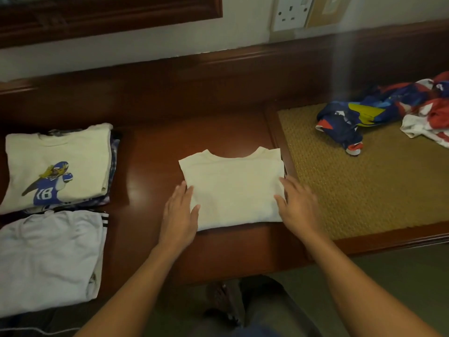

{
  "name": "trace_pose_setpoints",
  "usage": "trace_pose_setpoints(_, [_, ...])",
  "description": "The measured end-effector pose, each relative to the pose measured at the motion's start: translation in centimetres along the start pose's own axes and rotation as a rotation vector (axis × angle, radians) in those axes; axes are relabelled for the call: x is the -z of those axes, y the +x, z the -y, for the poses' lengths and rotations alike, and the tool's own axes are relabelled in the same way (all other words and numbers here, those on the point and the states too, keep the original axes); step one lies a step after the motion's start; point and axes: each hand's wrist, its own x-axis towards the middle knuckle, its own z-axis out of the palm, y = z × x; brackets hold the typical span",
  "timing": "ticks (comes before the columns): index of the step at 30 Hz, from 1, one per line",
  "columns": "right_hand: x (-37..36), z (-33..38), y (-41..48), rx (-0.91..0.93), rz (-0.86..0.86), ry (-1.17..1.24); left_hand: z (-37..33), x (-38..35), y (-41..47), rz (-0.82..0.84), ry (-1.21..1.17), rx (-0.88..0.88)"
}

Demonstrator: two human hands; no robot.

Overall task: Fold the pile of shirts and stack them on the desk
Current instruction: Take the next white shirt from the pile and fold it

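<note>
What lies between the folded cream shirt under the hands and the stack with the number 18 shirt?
Nothing visible: only polished desk separates the folded cream shirt from the number 18 stack at left. The left hand and right hand rest on the shirt's sides.

Bare forearms up from the lower edge, left hand (181,210), right hand (297,207).

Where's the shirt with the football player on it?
In the head view, the football-player shirt tops a stack at the far left of the desk, just behind the white striped shirt.
</note>
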Motion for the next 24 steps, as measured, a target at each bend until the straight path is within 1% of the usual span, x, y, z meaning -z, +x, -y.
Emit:
trace_pose_setpoints(2, [-0.6,1.0,1.8,0.130,0.048,-0.168,-1.3,0.2,2.3,0.046,0.176,-0.174])
trace_pose_setpoints(4, [-2.0,1.8,3.3,0.196,0.120,-0.247,-2.0,-0.5,4.5,0.104,0.310,-0.342])
trace_pose_setpoints(5, [-2.9,2.1,3.8,0.224,0.156,-0.280,-2.1,-1.1,5.5,0.149,0.349,-0.395])
trace_pose_setpoints(7, [-4.5,1.6,4.8,0.248,0.242,-0.298,-1.3,-2.5,7.3,0.231,0.370,-0.441])
trace_pose_setpoints(9, [-5.6,0.5,5.4,0.237,0.296,-0.258,-0.3,-3.4,8.4,0.239,0.353,-0.436])
trace_pose_setpoints(13, [-6.9,-0.4,5.7,0.225,0.230,-0.237,0.2,-4.7,8.8,0.113,0.327,-0.352])
trace_pose_setpoints(15, [-7.1,0.0,5.9,0.220,0.204,-0.232,0.0,-5.1,8.8,0.080,0.313,-0.321])
trace_pose_setpoints(20, [-6.1,0.3,6.3,0.230,0.246,-0.189,0.3,-4.8,9.1,0.104,0.289,-0.318])
trace_pose_setpoints(22, [-4.9,0.7,5.9,0.217,0.185,-0.184,0.1,-4.9,8.2,0.091,0.271,-0.225])
trace_pose_setpoints(24, [-3.7,1.1,5.3,0.183,0.037,-0.135,-0.9,-5.4,6.5,0.043,0.255,-0.053])
